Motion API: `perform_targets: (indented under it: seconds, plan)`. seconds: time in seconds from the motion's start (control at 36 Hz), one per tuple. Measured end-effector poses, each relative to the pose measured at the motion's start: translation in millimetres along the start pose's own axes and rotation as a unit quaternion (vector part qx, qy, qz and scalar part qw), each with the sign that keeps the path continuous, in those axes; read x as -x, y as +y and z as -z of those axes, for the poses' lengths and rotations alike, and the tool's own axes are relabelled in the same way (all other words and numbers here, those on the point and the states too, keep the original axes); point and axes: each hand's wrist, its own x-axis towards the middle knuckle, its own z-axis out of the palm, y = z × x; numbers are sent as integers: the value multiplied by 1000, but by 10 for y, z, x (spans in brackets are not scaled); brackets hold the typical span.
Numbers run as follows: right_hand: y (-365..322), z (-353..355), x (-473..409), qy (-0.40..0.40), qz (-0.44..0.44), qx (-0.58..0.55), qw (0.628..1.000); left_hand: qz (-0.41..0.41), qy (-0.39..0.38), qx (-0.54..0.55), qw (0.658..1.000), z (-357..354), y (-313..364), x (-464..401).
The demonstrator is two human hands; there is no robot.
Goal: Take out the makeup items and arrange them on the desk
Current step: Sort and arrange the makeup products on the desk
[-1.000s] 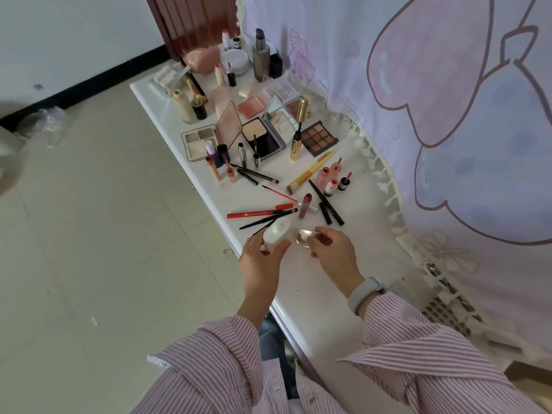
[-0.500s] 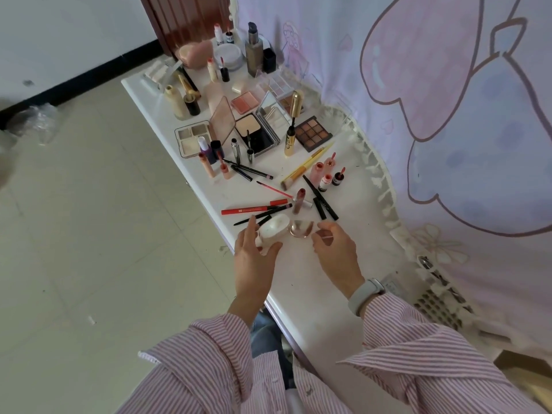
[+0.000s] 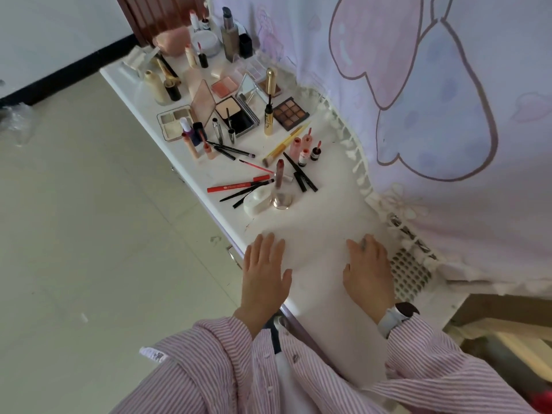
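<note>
Head view: left hand (image 3: 264, 276) flat over the near edge of the white desk (image 3: 325, 294), fingers straight and slightly spread, holding nothing. Right hand (image 3: 369, 271) alongside, palm down on the bare desktop, fingers loosely extended, also empty; pale watch (image 3: 395, 318) at its wrist. Just beyond the left hand's fingertips, a white oval container (image 3: 257, 201) with a small shiny metallic cap (image 3: 282, 200) touching or just beside it. Farther out, red pencil (image 3: 236, 185) and black liners (image 3: 300, 171) lying flat. Beyond those, gold mascara tube (image 3: 269, 119) upright, brown eyeshadow palette (image 3: 291, 113), open powder compact (image 3: 236, 113), pale four-pan palette (image 3: 174, 122). At the far end, tall foundation bottle (image 3: 229, 34) and pink pouch (image 3: 173, 40). To the right of the right hand, pastel printed curtain (image 3: 448, 100).
</note>
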Motion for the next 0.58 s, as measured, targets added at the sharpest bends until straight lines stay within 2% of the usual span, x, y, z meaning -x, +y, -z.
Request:
perform_targets:
  seconds: [0.14, 0.22, 0.28, 0.36, 0.42, 0.44, 0.5, 0.58]
  plan:
    - [-68, -77, -12, 12, 35, -49, 998, -1, -100, -5, 995, 119, -66, 17]
    - [-147, -57, -25, 30, 85, -124, 988, 17, -135, 57, 989, 225, -67, -40]
    - [-243, 19, 12, 0, 82, -275, 958, 66, -132, 158, 976, 322, -26, -67]
    - [-441, 207, 94, -69, 55, -481, 872, 149, -85, 281, 944, 478, 43, -81]
    - [-533, 278, 138, -87, 56, -560, 822, 206, -89, 382, 897, 599, 88, -92]
    - [-572, 307, 160, -93, 65, -573, 812, 238, -101, 448, 856, 651, 108, -95]
    - [-628, 333, 186, -101, 100, -557, 818, 291, -135, 553, 769, 724, 123, -94]
    - [-690, 328, 210, -99, 152, -509, 841, 315, -168, 628, 692, 755, 67, -69]
